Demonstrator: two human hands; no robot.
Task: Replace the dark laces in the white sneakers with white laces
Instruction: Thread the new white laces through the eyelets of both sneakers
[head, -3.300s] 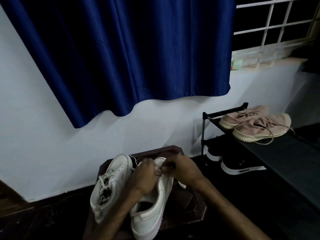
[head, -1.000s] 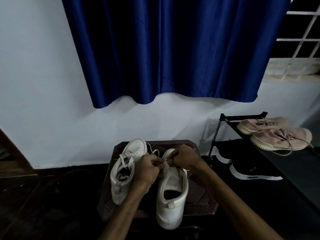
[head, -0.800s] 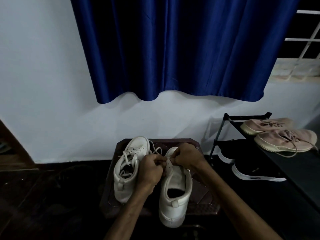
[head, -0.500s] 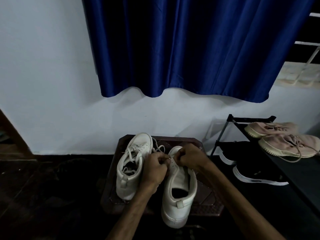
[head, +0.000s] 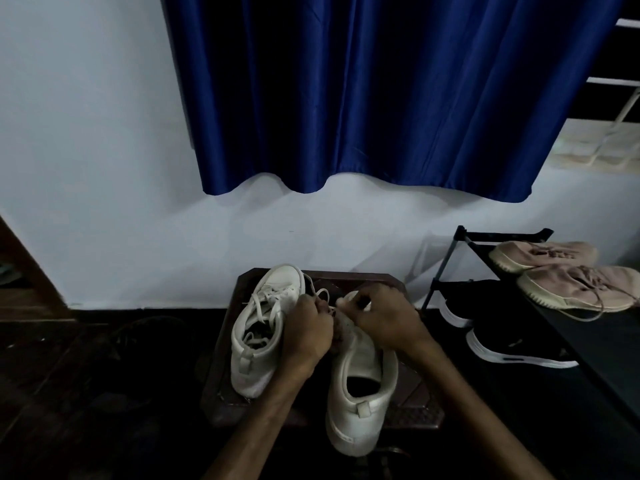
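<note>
White on a dark table point(head: 412, 414): two sneakers, heels toward the camera. Bunched over the right sneaker point(head: 360, 386), left hand point(head: 308, 332) and right hand point(head: 384, 318), fingers curled tight and pinching a white lace point(head: 335, 309), placed much as half a second earlier. Squared up since three seconds ago, when that shoe lay tilted. Already strung in white: the left sneaker point(head: 263, 327). Hidden under the knuckles, the eyelets being worked; too dim to tell any dark lace. Cut off at the right edge, pink shoes point(head: 575, 285) on a black rack point(head: 446, 265).
</note>
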